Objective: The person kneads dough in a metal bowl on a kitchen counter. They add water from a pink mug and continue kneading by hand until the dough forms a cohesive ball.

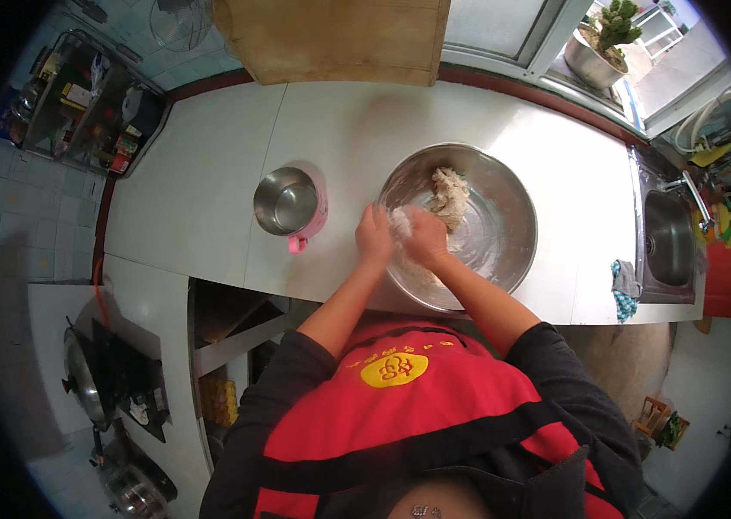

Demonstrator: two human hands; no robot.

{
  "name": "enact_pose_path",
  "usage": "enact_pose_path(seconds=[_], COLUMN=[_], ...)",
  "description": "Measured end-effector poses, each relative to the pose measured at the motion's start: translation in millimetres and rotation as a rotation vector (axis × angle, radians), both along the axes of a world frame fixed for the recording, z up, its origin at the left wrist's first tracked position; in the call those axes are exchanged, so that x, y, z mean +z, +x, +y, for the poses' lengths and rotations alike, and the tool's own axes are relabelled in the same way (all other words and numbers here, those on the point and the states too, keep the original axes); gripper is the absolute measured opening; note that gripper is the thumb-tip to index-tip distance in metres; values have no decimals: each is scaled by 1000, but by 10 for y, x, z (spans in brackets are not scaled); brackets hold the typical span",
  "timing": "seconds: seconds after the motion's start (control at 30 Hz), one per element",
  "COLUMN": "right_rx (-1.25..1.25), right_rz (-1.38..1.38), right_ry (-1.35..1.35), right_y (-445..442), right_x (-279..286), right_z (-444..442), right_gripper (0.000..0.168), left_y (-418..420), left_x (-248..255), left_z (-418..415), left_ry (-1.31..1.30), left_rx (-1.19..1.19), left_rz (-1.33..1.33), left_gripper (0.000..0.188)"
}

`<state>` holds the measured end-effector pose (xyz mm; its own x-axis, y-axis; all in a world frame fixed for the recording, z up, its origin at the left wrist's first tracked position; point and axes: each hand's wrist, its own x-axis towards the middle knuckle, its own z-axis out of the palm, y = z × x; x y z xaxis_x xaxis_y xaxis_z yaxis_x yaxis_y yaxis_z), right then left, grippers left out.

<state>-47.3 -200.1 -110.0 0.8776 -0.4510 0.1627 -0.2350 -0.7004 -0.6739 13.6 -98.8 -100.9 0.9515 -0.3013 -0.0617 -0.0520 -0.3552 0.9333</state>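
A wide stainless steel bowl stands on the white countertop in front of me, with a rough lump of dough against its far inner side. My left hand is at the bowl's left rim, its fingers curled over the edge. Inside the bowl, just left of the dough, is my right hand, its fingers bent and partly blurred. Whitish flour or dough shows between the two hands and on the bowl's wall. Whether either hand grips anything is unclear. Left of the bowl sits a pink-sided metal cup, its handle towards me.
A wooden board leans at the back of the countertop. To the right are a sink with a faucet and a cloth over the front edge. A rack of containers stands far left, above a lidded pan.
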Motion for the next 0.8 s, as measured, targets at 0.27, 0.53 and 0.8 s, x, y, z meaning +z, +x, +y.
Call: enact_pose_path(seconds=[0.27,0.53,0.8], right_rx=[-227,-41,189], right_rz=[11,403,454], right_ry=[-355,52,-206], right_y=[147,82,-463], right_x=[262,117,320], right_z=[-904,-1046,-172], right_gripper=[31,37,33], left_y=[-41,-30,-38], left_x=[33,-65,-6], left_z=[-1,-12,-9], left_ry=[-3,-22,31], left_rx=[-43,3,30], left_rz=[-53,-167,-79], left_gripper=[33,33,34])
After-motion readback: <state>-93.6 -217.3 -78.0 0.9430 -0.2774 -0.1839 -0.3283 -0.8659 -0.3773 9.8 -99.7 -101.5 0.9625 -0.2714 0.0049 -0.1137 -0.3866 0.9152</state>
